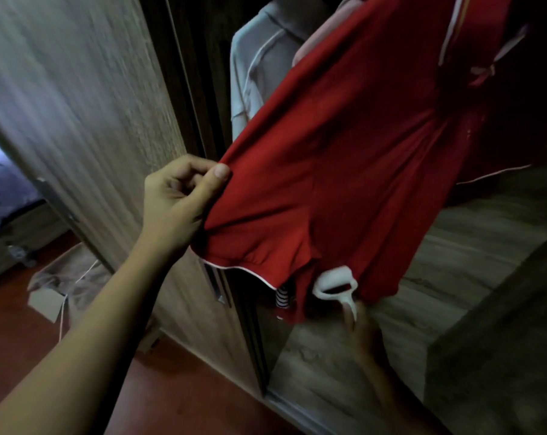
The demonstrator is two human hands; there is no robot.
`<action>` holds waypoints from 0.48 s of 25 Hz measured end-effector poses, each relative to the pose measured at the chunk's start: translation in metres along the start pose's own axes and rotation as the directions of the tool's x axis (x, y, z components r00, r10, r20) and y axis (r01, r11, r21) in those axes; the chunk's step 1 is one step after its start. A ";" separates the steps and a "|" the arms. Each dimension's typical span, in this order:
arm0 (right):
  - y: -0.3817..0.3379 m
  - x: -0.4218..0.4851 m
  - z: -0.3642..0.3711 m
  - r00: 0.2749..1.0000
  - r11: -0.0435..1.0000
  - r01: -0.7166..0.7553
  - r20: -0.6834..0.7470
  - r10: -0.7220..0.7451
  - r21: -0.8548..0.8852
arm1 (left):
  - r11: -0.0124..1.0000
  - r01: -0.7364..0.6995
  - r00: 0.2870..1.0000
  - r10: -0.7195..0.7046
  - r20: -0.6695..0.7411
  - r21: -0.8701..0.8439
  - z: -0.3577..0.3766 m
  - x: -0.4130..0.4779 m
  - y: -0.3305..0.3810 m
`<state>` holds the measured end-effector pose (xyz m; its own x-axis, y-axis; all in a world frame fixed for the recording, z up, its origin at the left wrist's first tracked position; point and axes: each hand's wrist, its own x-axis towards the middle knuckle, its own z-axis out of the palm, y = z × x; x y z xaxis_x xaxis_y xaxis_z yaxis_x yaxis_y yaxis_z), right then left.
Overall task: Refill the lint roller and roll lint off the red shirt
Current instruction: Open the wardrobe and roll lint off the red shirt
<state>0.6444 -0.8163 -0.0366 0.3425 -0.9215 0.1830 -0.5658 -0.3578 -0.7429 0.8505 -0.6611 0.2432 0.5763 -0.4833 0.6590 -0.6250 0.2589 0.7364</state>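
The red shirt (344,158) hangs inside the wardrobe, its lower part pulled out toward me. My left hand (178,199) pinches the shirt's left side edge between thumb and fingers and holds the cloth taut. A white lint roller (336,285) presses against the shirt's bottom hem, its roll partly behind the cloth. My right hand (361,334) grips the roller's white handle from below; it sits in shadow.
A wooden wardrobe door (87,98) stands at the left. A grey garment (259,58) hangs behind the red shirt. A wooden shelf (454,262) lies under the clothes. A cardboard box (47,301) and cable rest on the red floor.
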 end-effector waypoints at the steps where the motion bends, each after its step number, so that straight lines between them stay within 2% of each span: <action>1: -0.011 0.005 -0.015 0.999 0.998 0.021 -0.050 -0.018 0.059 | 1.000 0.003 1.000 -0.003 -0.007 0.001 0.000 0.000 -0.001; 5: -0.058 0.029 -0.075 0.949 0.960 0.229 -0.256 -0.184 0.158 | 0.999 0.030 0.999 -0.029 -0.030 0.015 0.001 -0.002 -0.001; 7: -0.078 0.033 -0.104 0.922 0.935 0.296 -0.313 -0.226 0.196 | 0.999 0.036 0.999 -0.036 -0.039 0.023 0.002 -0.002 0.001; 12: -0.104 0.004 -0.155 0.906 0.921 0.323 -0.352 -0.235 0.216 | 0.998 0.048 0.996 -0.045 -0.074 0.039 0.014 -0.017 0.008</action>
<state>0.5882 -0.8067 0.1411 0.1798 -0.8037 0.5672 -0.2482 -0.5950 -0.7645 0.8284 -0.6621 0.2362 0.6411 -0.4314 0.6348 -0.6167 0.2027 0.7606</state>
